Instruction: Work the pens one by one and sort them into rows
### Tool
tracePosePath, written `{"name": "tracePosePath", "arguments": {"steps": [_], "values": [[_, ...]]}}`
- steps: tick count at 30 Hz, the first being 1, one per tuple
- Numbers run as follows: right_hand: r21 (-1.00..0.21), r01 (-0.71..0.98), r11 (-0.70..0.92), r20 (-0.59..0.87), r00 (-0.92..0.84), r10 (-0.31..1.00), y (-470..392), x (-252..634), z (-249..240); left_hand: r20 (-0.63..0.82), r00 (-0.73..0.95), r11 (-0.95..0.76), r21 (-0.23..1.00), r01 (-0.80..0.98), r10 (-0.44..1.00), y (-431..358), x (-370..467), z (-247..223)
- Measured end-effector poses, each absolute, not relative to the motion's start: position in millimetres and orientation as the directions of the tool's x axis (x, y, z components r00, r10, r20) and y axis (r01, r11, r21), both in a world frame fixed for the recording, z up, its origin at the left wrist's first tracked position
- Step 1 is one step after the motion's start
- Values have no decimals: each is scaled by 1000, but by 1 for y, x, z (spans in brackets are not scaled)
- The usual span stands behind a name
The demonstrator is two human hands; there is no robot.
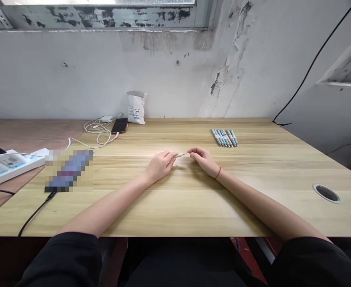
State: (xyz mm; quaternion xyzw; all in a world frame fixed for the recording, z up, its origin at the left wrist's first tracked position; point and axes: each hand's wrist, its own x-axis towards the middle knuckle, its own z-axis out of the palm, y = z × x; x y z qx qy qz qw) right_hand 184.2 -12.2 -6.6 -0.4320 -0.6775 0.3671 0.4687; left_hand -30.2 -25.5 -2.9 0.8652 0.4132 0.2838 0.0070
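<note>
Over the middle of the wooden table (169,211), my left hand (161,165) is closed around a pale pen (179,155). A thin tip sticks out of the pen's right end, pointing at my other hand. My right hand (204,161) faces it, thumb and forefinger pinched together at a small light-coloured piece (188,154) by that tip. Its kind is too small to make out, and I cannot tell whether it touches the tip. Beyond my right hand lies a row of several pens (221,138) with blue-green and white barrels, side by side.
At left are a blurred phone-like device (70,169) on a black cable (33,215) and a white power strip (16,165). Further back lie a dark phone (119,125), tangled white cable (99,131) and a white packet (136,107) by the wall. A round cable hole (327,193) is at right.
</note>
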Motion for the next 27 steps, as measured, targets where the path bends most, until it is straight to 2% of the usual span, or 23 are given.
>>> {"name": "tracePosePath", "arguments": {"steps": [6, 14, 27], "values": [[-900, 235, 367, 329, -184, 926, -12, 184, -7, 472, 479, -624, 220, 750, 740, -24, -31, -2], [-908, 278, 314, 307, -70, 949, -9, 185, -9, 463, 458, -595, 207, 777, 759, -23, -31, -3], [-914, 264, 307, 300, -69, 951, -8, 185, -10, 480, 443, -593, 223, 773, 757, -23, -31, -3]]}}
